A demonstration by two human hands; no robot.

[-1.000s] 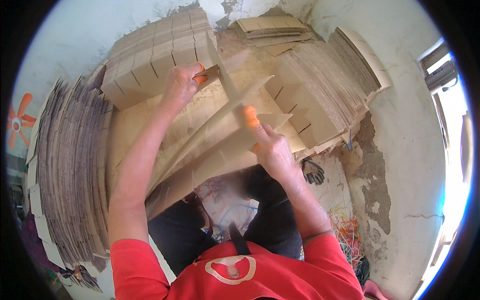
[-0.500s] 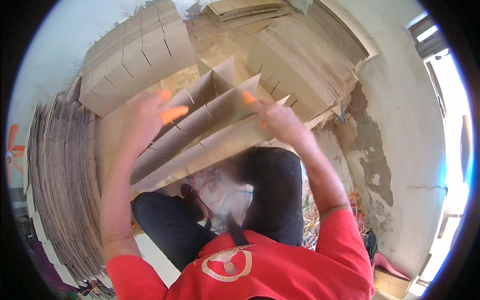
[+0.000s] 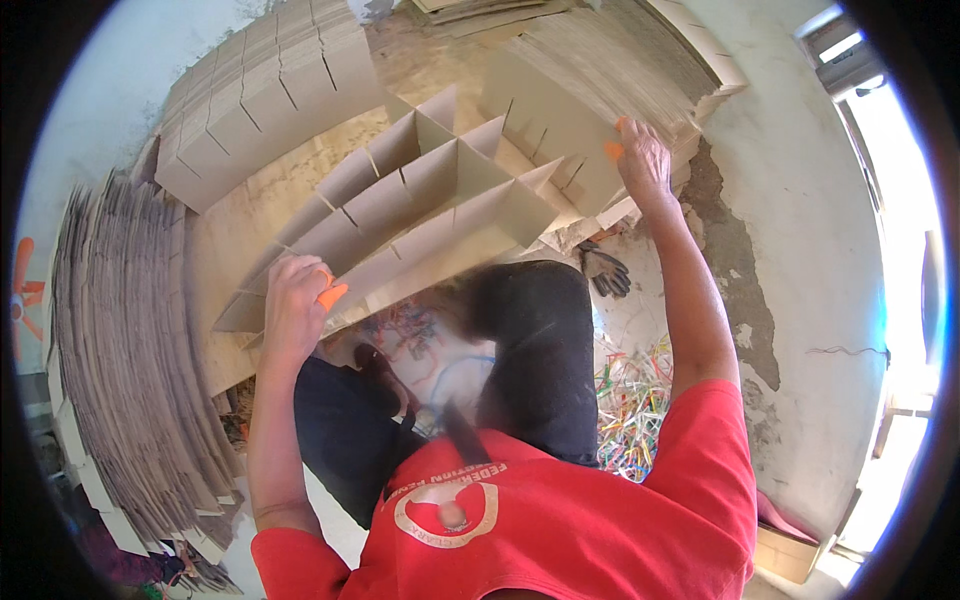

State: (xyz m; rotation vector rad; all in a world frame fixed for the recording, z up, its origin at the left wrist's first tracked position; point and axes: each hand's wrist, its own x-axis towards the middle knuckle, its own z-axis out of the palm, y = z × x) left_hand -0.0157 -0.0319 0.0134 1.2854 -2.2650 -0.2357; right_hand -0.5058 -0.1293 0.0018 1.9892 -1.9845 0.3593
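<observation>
A lattice of slotted brown cardboard divider strips (image 3: 410, 215) rests across my lap and the floor in front of me. My left hand (image 3: 293, 305), with orange finger guards, grips the near ends of the long strips. My right hand (image 3: 643, 160), also orange-tipped, reaches up right and pinches a loose slotted cardboard piece (image 3: 555, 135) at the front of a leaning stack. Three long strips run diagonally, crossed by two short ones.
A stack of slotted strips (image 3: 265, 95) lies at the upper left. A long row of cardboard sheets on edge (image 3: 120, 350) lines the left side. Another leaning stack (image 3: 650, 55) stands at the upper right. A dark glove (image 3: 605, 270) and coloured strapping scraps (image 3: 635, 400) lie on the concrete floor.
My right hand left the lattice and reached up right to the loose piece. My left hand slid down to the near ends of the strips. The lattice has spread open into cells.
</observation>
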